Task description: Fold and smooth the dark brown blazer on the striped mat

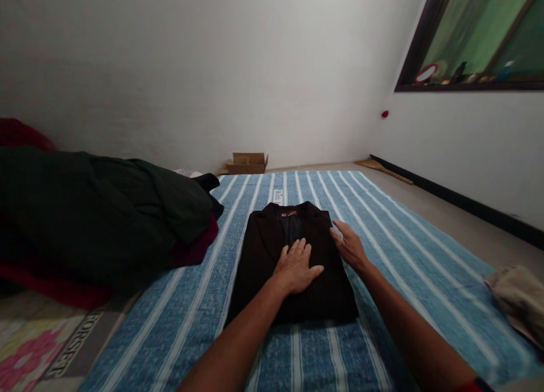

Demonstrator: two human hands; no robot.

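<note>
A dark folded jacket (263, 267) with a red collar label lies flat on a blue striped mat (395, 250). My left hand (295, 267) rests palm-down on the middle of the jacket, fingers stretched out. My right hand (349, 245) lies along the jacket's right edge, fingers flat and extended, touching the fabric. Neither hand grips anything.
A heap of dark green and red clothes (97, 216) lies left of the jacket. A small cardboard box (247, 163) sits by the far wall. A beige cloth (516, 298) lies at the right. A floral mat (29, 346) shows at bottom left. A window (480, 35) is upper right.
</note>
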